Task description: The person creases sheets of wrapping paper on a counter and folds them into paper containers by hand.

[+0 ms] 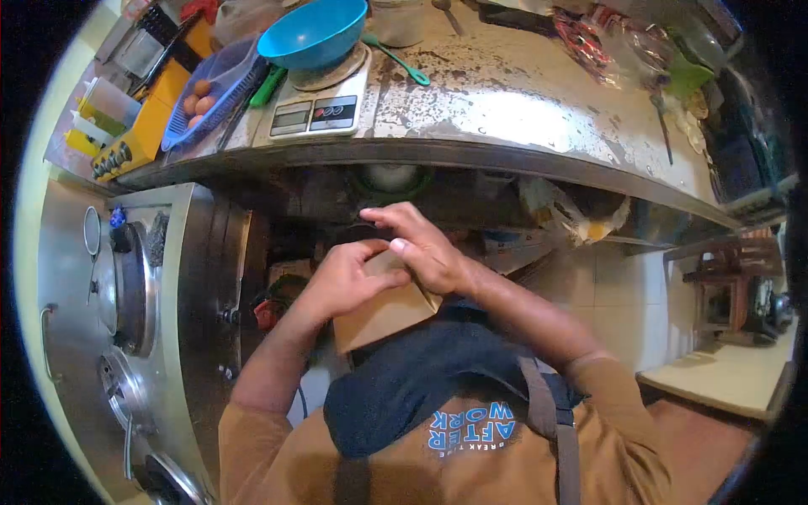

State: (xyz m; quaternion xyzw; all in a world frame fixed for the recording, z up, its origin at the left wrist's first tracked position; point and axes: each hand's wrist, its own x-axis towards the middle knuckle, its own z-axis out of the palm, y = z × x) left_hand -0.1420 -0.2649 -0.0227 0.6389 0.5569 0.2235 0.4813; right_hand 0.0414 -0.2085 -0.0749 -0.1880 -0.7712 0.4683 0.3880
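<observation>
A brown kraft-paper box (387, 316) is held close against my apron, below the counter's front edge. My left hand (349, 278) grips its upper left part, with the fingers curled over the top edge and the thumb stretched across the near face. My right hand (425, 252) closes over the top right corner, its thumb pressed near the left fingers and its index finger extended. Both hands meet at the top of the box, and they hide that edge and whatever lies behind it.
On the worn metal counter (480, 109) stand a kitchen scale (324, 109), a blue bowl (311, 34), a green spoon (408, 67) and a purple basket (172, 126) of eggs (202, 105). Pans (126, 286) lie at left. Plastic bags (581, 215) sit below the counter.
</observation>
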